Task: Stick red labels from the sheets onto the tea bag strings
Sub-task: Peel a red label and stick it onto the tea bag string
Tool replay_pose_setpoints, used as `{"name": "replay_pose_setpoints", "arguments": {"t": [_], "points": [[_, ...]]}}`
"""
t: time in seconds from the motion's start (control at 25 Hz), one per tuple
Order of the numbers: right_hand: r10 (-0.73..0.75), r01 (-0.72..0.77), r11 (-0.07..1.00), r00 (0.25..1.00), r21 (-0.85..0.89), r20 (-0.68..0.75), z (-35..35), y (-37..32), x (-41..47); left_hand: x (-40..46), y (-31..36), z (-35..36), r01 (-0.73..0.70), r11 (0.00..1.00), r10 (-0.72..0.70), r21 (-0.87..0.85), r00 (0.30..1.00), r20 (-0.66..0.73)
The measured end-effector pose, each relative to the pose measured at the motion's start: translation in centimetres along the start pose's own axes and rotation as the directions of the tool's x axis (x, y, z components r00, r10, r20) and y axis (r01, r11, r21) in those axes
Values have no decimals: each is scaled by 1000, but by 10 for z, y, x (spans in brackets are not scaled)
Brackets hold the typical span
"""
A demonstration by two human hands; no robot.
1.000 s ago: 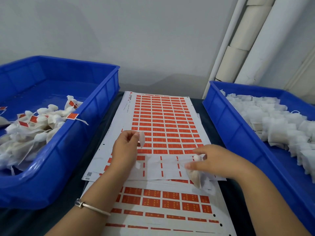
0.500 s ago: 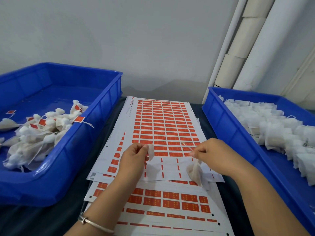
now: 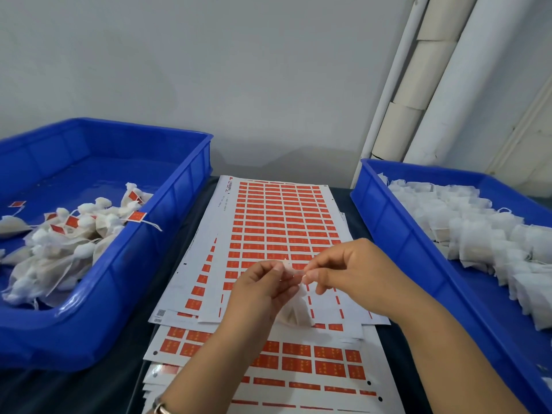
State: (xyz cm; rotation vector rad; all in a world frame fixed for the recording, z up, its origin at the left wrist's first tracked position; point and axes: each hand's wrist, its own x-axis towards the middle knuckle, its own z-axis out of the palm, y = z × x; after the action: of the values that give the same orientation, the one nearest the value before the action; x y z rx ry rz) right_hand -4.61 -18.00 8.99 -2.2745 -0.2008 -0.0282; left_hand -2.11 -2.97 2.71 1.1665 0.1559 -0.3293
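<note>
Dark desk point(image 3: 98, 383). Left edge: large blue plastic bin point(image 3: 125, 273) with white tea bags carrying red tags point(image 3: 71, 240). Right edge: second blue plastic bin point(image 3: 397, 234) with untagged white tea bags point(image 3: 478, 228). Centre, between bins: stacked white sheets of red rectangular labels point(image 3: 280, 222); print too small to read. Above sheets' near part: left hand point(image 3: 257, 294) and right hand point(image 3: 355, 276), fingers pinching a small pale label point(image 3: 291, 268) together; white tea bag point(image 3: 294, 312) hangs beneath.

Two blue bins point(image 3: 167, 222) point(image 3: 397, 234), two hands point(image 3: 263, 291) point(image 3: 355, 273), one held tea bag point(image 3: 294, 312).
</note>
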Motion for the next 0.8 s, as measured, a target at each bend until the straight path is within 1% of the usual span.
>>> {"name": "replay_pose_setpoints", "arguments": {"t": [0.04, 0.16, 0.24, 0.36, 0.44, 0.52, 0.64, 0.8], "points": [[-5, 5, 1000, 1000, 9, 7, 1, 0, 0, 0, 0, 0, -19, 1000, 20, 24, 1000, -22], [-7, 7, 1000, 999, 10, 40, 4, -4, 0, 1, 1, 1, -96, 964, 142, 247, 975, -173], [-18, 19, 1000, 999, -12, 29, 6, -6, 1, -2, 3, 4, -95, 944, 169, 315, 961, -218], [-44, 40, 998, 997, -50, -64, 9, -4, 6, -8, 1, 10, -44, 940, 127, 338, 965, -227], [-25, 24, 1000, 994, -4, -111, 10, 0, 10, -10, -1, 14, 1, 939, 78, 343, 973, -215], [17, -12, 999, 991, 37, -129, 10, 4, 11, -11, -3, 16, 32, 947, 36, 321, 978, -203], [76, -69, 997, 983, 45, -166, 11, 10, 11, -12, -4, 16, 58, 958, -1, 282, 980, -200], [104, -88, 992, 980, 95, -172, 13, 16, 13, -13, -3, 15, 64, 960, -13, 274, 983, -184]]}}
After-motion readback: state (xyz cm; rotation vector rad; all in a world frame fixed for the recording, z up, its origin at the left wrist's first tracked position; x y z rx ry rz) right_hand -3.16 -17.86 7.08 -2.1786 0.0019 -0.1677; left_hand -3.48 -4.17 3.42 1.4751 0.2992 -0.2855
